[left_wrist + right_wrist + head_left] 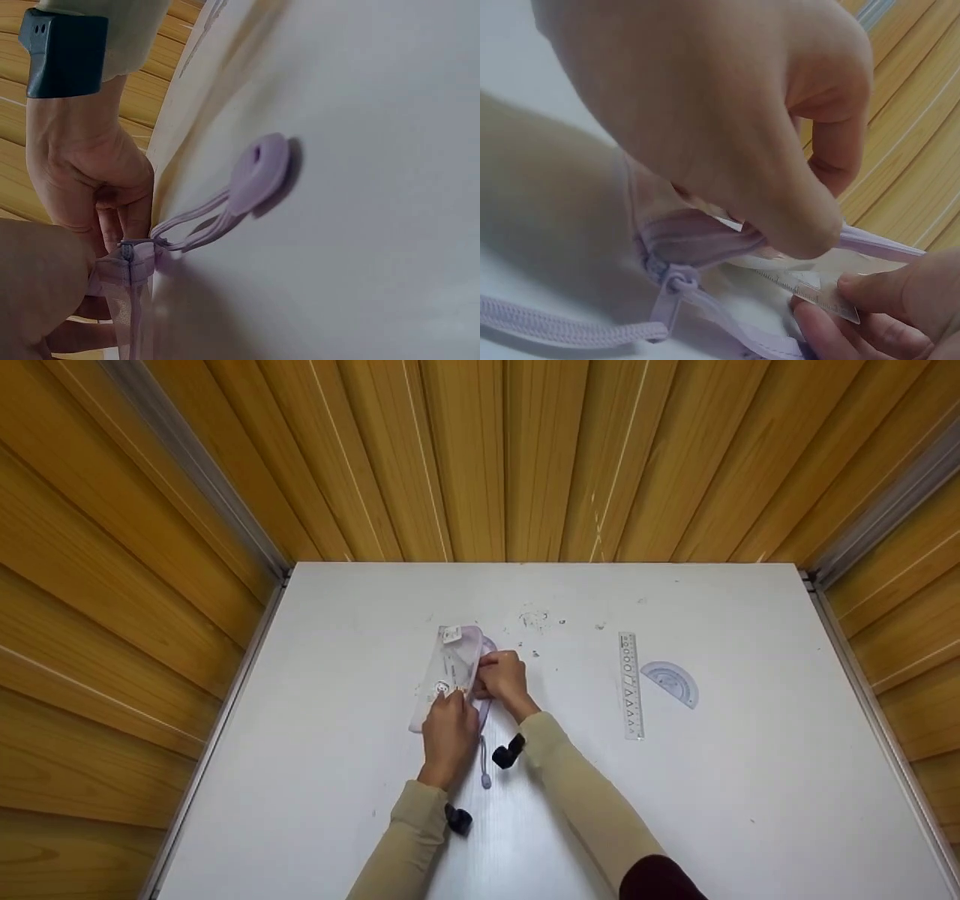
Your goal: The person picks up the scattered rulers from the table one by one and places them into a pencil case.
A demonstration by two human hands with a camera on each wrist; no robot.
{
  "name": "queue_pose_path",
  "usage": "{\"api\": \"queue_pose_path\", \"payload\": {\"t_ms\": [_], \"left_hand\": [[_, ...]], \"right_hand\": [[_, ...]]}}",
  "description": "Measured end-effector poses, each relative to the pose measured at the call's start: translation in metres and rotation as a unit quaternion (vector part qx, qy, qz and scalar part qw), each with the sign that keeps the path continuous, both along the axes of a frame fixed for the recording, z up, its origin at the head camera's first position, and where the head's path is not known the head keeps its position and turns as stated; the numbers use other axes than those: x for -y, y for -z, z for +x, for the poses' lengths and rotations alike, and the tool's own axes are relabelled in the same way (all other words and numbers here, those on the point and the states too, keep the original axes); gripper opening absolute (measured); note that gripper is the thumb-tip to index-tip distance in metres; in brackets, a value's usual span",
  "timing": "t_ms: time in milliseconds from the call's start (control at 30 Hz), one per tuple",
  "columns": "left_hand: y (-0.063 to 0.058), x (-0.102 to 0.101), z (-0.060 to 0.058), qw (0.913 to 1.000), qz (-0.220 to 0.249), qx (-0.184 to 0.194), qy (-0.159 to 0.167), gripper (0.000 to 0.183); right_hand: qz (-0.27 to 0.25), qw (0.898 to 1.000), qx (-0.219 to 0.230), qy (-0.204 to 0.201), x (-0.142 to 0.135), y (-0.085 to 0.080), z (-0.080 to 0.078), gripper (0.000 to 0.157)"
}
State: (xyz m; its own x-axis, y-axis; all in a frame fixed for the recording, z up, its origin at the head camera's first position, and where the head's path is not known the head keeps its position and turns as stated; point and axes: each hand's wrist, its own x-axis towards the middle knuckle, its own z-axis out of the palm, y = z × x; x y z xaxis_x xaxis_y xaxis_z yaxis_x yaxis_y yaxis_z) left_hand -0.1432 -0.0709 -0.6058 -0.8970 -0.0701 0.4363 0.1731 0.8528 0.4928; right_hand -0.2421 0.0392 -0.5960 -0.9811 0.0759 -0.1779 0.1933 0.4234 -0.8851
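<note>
A translucent pouch (459, 660) with lilac edging and a white tag lies on the white table, its zipped side facing right. My left hand (450, 727) grips the near part of its edge. With thumb and fingers, my right hand (501, 679) pinches a clear set square (804, 289) at the pouch's opening. Most of that set square is hidden by the pouch and hands. The zipper pull (676, 289) is near the pouch's near corner, and a lilac cord loop with a bead (259, 172) hangs from there onto the table.
To the right lie a clear ruler (631, 686) and a bluish protractor (671, 682) on the white table (757, 780). Dark specks mark the surface beyond the pouch. Wood-look walls (510, 457) stand along the back and sides.
</note>
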Motion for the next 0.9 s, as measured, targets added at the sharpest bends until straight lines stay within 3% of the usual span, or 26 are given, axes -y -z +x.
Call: {"api": "queue_pose_path", "payload": {"t_ms": [267,367,500,733,900], "left_hand": [[-0.0021,0.0007,0.0003,0.9999,0.003,0.016,-0.002,0.008],[-0.0019,0.0020,0.0001,0.9998,0.000,0.017,-0.007,0.007],[-0.0018,0.0036,-0.0006,0.9998,0.000,0.020,-0.007,0.006],[-0.0016,0.0051,-0.0007,0.9998,0.003,0.020,-0.002,0.008],[0.0003,0.0059,-0.0008,0.9998,0.006,0.022,0.001,0.010]], "right_hand": [[0.017,1.000,-0.016,0.008,0.0007,-0.0004,0.0022,0.012],[-0.051,0.999,0.007,-0.011,0.0003,0.0022,0.0020,0.014],[-0.142,0.989,0.042,-0.029,0.0012,0.0044,0.0012,0.017],[-0.023,0.999,-0.008,-0.036,0.0064,0.0050,0.0022,0.012],[0.002,0.999,-0.009,-0.033,0.0085,0.0053,0.0034,0.011]]}}
